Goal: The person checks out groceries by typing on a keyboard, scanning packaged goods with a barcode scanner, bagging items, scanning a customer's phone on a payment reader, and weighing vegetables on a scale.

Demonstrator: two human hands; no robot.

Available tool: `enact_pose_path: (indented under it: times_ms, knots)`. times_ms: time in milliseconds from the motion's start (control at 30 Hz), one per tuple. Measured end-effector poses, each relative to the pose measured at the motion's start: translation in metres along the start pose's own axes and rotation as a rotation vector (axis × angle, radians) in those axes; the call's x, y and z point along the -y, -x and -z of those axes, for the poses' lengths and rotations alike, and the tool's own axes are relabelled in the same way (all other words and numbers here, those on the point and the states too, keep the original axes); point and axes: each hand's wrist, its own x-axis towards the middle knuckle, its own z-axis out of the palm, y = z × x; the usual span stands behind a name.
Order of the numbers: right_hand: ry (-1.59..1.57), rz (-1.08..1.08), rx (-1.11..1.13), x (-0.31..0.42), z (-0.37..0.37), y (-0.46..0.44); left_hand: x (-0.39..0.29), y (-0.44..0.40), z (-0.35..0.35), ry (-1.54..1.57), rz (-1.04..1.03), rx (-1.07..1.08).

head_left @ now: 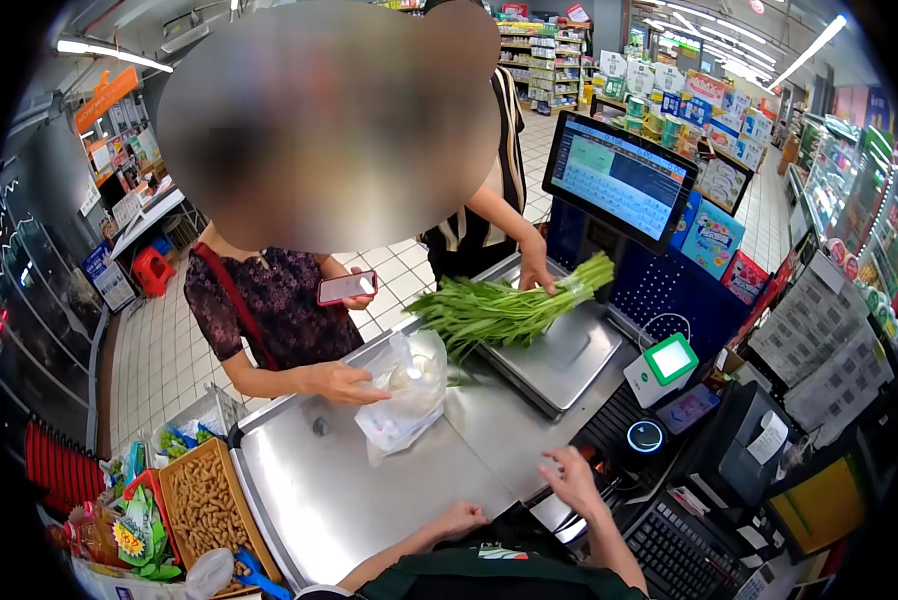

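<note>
My left hand (461, 520) rests by the near edge of the steel counter (319, 480), fingers curled, with nothing visible in it. My right hand (572, 478) hovers near the card-style round reader with a lit ring (645, 436), its fingers apart and holding nothing. Ahead, a bundle of leafy green vegetables (509, 305) lies across the weighing scale (579, 370), and another person's hand (537, 265) touches it. A thin white plastic bag (404, 395) with pale contents stands on the counter beside a customer's hand (344, 383).
Behind the scale rises a lit touchscreen (624, 180). A green-framed payment box (669, 358), a receipt printer (754, 440) and a keyboard (689, 545) crowd my right side. At left sits a crate of peanuts (209, 500) with a blue scoop (259, 575). One customer holds a phone (347, 288).
</note>
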Motion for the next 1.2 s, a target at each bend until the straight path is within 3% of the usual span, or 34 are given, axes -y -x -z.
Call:
enact_pose_path:
  times_ms: [100,133,200,300,367,600,833,900,1200]
  knots:
    - [0.009,-0.132,0.026,0.028,0.034,-0.026,0.009,-0.005,0.002,0.097,-0.005,0.01]
    - [0.012,0.034,-0.065,0.021,0.039,-0.036,0.006,-0.002,0.002,0.097,0.001,0.013]
    - [0.035,0.11,-0.174,0.033,0.058,-0.056,-0.009,0.006,0.002,0.018,0.052,-0.025]
    - [0.039,0.122,-0.255,0.061,0.091,-0.084,-0.024,0.016,-0.002,-0.042,0.029,-0.073]
    - [0.06,0.279,-0.341,0.073,0.109,-0.103,-0.019,0.012,0.001,-0.018,0.029,-0.063]
    - [0.113,0.44,-0.528,0.122,0.158,-0.144,-0.032,0.022,-0.002,-0.012,0.031,-0.07]
    - [0.243,0.57,-0.601,0.146,0.188,-0.173,-0.036,0.019,-0.001,-0.041,0.069,-0.067]
    - [0.276,0.599,-0.602,0.15,0.194,-0.184,-0.029,0.015,-0.001,-0.102,-0.063,-0.1]
    - [0.345,0.637,-0.543,0.132,0.2,-0.252,-0.017,0.009,0.0,-0.147,-0.064,-0.123]
